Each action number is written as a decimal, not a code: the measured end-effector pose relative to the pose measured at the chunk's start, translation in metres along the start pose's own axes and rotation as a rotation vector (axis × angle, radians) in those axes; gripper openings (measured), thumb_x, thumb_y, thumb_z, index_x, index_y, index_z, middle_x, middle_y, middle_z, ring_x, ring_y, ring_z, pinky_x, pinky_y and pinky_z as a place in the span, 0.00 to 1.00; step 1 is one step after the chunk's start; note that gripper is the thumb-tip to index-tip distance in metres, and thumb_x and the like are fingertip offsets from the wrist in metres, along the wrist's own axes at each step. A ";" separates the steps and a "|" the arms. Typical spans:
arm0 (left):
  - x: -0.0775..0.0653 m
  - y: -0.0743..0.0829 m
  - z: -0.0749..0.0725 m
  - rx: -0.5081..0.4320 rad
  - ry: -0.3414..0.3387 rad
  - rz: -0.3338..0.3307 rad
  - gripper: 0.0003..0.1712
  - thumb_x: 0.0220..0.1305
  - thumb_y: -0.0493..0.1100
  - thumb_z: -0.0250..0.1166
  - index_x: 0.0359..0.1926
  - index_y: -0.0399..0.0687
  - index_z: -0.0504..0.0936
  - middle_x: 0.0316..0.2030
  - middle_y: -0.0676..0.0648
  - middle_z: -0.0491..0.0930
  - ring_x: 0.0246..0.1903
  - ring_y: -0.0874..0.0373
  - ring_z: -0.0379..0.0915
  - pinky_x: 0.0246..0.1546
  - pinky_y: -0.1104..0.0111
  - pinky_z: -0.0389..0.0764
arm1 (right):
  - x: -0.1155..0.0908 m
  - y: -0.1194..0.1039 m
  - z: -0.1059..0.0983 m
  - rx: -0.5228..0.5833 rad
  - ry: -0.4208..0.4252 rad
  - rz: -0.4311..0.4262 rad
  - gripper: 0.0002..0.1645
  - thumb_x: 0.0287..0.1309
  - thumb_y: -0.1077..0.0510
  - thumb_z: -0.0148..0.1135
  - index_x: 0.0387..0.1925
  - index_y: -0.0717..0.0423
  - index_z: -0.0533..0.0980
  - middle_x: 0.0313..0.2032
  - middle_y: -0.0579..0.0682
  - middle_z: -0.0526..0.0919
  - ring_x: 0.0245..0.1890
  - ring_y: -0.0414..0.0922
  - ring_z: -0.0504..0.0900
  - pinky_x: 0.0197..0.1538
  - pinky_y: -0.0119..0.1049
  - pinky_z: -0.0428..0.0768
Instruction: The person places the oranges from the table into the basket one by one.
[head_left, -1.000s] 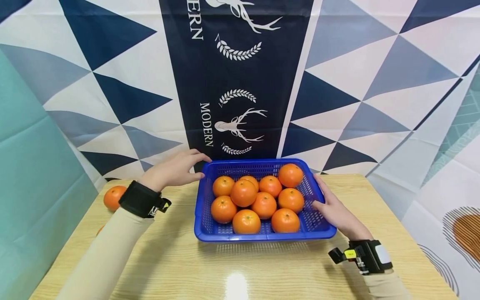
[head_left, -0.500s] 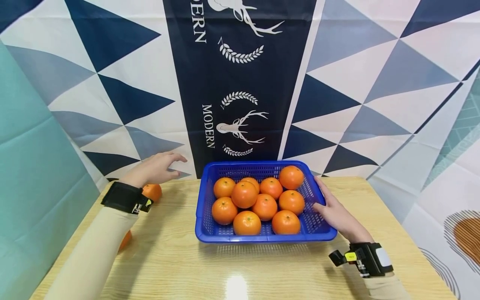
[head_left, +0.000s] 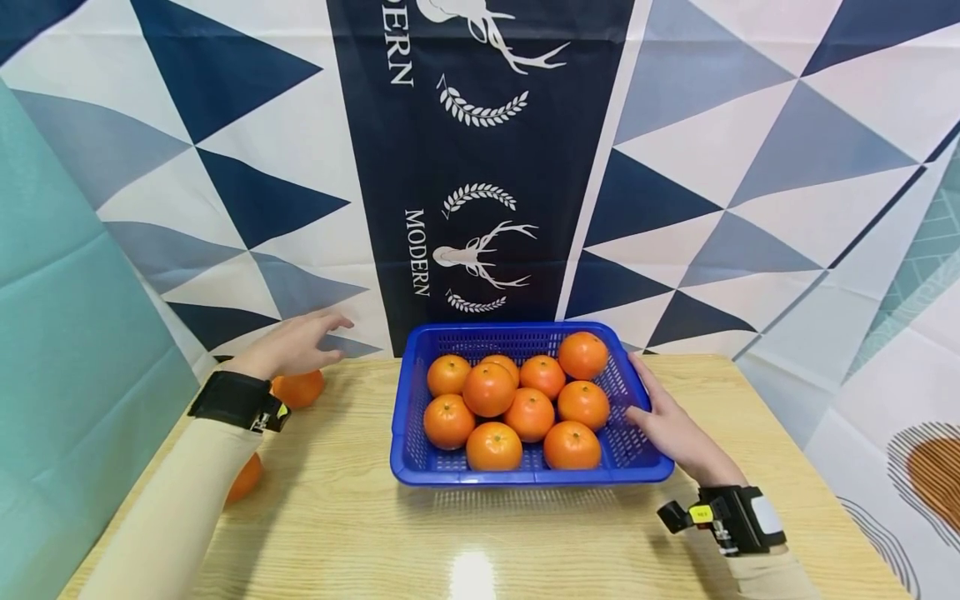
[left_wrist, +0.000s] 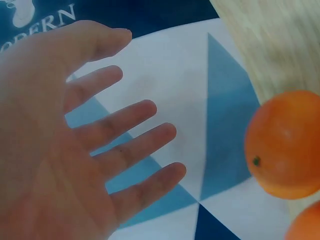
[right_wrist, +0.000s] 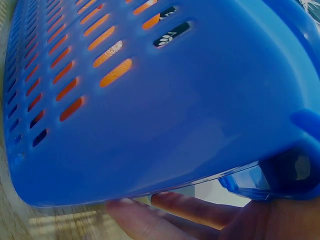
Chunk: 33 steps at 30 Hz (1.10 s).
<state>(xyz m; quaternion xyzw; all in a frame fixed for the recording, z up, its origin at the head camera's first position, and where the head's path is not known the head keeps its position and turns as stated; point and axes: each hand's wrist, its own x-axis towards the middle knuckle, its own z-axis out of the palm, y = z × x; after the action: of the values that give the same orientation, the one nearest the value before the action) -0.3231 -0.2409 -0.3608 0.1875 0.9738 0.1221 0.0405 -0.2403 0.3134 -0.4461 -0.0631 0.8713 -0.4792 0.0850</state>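
A blue perforated plastic basket (head_left: 525, 477) stands on the table with several oranges (head_left: 528, 414) inside, one resting on top of the others. My right hand (head_left: 671, 425) grips its right rim, the thumb over the edge. In the right wrist view, fingers (right_wrist: 190, 212) lie against the blue basket wall (right_wrist: 165, 130). My left hand (head_left: 288, 346) hovers at the back left with fingers spread, holding nothing. Close by it sits a loose orange (head_left: 300, 389), partly covered by the wrist in the head view. A second loose orange (head_left: 245, 479) is half hidden behind the left sleeve.
The wooden table (head_left: 465, 533) ends at the back against a hanging cloth (head_left: 480, 150) with triangles and deer prints. A teal cloth (head_left: 67, 350) borders the left side. Each wrist wears a black strap (head_left: 232, 400) with a small camera.
My left hand has left the basket's left rim and moved left, over toward the loose oranges. The right hand stays on the basket; the view has shifted slightly.
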 end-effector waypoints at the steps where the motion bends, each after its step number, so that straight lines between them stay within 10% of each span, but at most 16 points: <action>1: -0.001 -0.003 0.001 -0.003 0.000 -0.006 0.32 0.78 0.44 0.69 0.77 0.37 0.78 0.79 0.28 0.74 0.77 0.27 0.70 0.78 0.30 0.73 | 0.000 0.000 0.000 0.000 0.001 -0.001 0.59 0.80 0.67 0.48 0.92 0.45 0.25 0.90 0.74 0.33 0.83 0.83 0.56 0.78 0.85 0.62; 18: -0.012 -0.037 0.008 -0.007 -0.007 -0.017 0.34 0.75 0.45 0.70 0.76 0.35 0.78 0.78 0.26 0.74 0.76 0.27 0.70 0.79 0.31 0.72 | -0.001 0.000 0.000 -0.006 0.004 -0.002 0.59 0.80 0.67 0.48 0.93 0.46 0.25 0.90 0.75 0.33 0.82 0.81 0.58 0.78 0.84 0.64; 27: 0.039 -0.131 0.077 0.023 -0.002 0.009 0.40 0.70 0.62 0.75 0.77 0.52 0.79 0.71 0.30 0.82 0.65 0.34 0.81 0.69 0.36 0.82 | 0.001 0.002 -0.001 -0.010 0.002 0.007 0.59 0.79 0.67 0.48 0.92 0.46 0.25 0.90 0.73 0.32 0.83 0.82 0.55 0.78 0.85 0.61; 33: 0.039 -0.134 0.086 0.021 -0.056 -0.002 0.45 0.69 0.65 0.75 0.80 0.52 0.76 0.72 0.28 0.77 0.65 0.35 0.78 0.66 0.37 0.83 | 0.002 0.002 -0.001 -0.008 0.001 0.011 0.59 0.79 0.67 0.48 0.92 0.44 0.24 0.91 0.73 0.32 0.83 0.82 0.55 0.78 0.85 0.61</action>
<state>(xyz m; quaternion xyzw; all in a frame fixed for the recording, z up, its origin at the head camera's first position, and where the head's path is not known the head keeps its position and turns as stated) -0.3957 -0.3278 -0.4794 0.1900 0.9738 0.1066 0.0658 -0.2422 0.3145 -0.4474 -0.0582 0.8736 -0.4754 0.0870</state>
